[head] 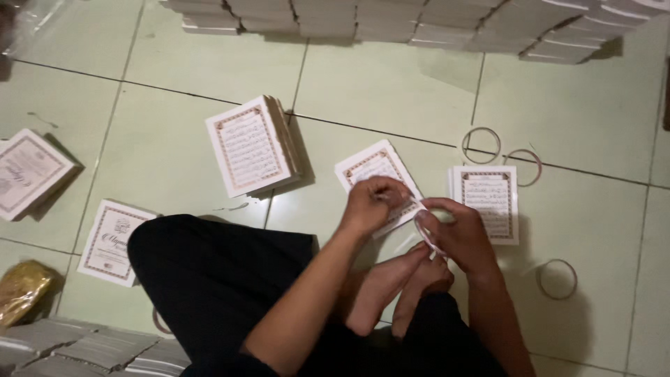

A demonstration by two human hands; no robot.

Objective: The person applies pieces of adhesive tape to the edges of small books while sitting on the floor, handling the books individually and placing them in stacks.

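Observation:
I sit on a pale green tiled floor [391, 91] with my legs crossed. My left hand [373, 202] pinches the end of a clear tape strip over a thin white booklet [370, 167] with a patterned border. My right hand [457, 234] holds a roll of clear tape [427, 234] just right of that booklet. The strip runs between both hands. Another white booklet [486, 202] lies flat beside my right hand.
A thicker stack of the same booklets [248, 146] lies to the left. More booklets [28, 171] [112, 241] lie at the far left. Tall stacks [419, 21] line the top edge and stacks [84, 349] fill the bottom left. Three empty tape rings [481, 145] [523, 167] [557, 279] lie right.

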